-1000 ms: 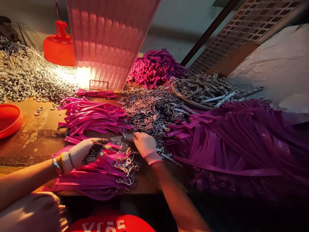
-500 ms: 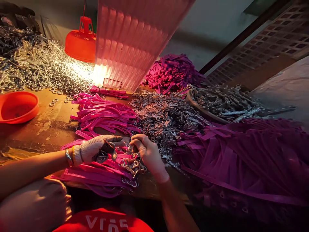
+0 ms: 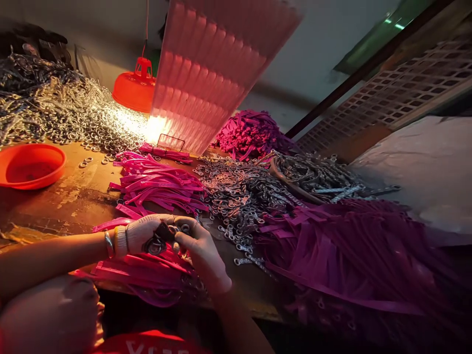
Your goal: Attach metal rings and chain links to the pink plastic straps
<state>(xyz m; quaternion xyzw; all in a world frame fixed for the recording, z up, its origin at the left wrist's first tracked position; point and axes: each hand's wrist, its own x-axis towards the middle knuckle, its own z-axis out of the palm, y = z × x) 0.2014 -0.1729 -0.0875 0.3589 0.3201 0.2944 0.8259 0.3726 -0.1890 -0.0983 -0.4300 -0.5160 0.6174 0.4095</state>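
Observation:
My left hand [image 3: 142, 230], in a whitish knit glove with dark-stained fingers, curls around several metal rings [image 3: 155, 246] that show below its fingers. Against its fingertips, my right hand [image 3: 202, 250] is closed in a pinch, thumb pressed toward the fingers. More ring shapes show between the two hands, but what the right fingers grip is too small and covered to make out. Beneath both hands lie bright pink flat straps [image 3: 143, 273], some with rings at their right ends. Another layer of pink straps [image 3: 158, 179] is spread just beyond.
A heap of metal rings and links [image 3: 73, 108] glows under a red lamp [image 3: 134, 91] beside a ribbed translucent panel [image 3: 206, 73]. An orange-red bowl [image 3: 33, 167] stands left. Braided pieces with ring ends [image 3: 239, 191] lie centrally; purple straps [image 3: 332, 255] cover the right.
My right hand has moved left and closed in against my left hand's fingers; before, it was pinching at the left fingertips farther right. The view has shifted slightly.

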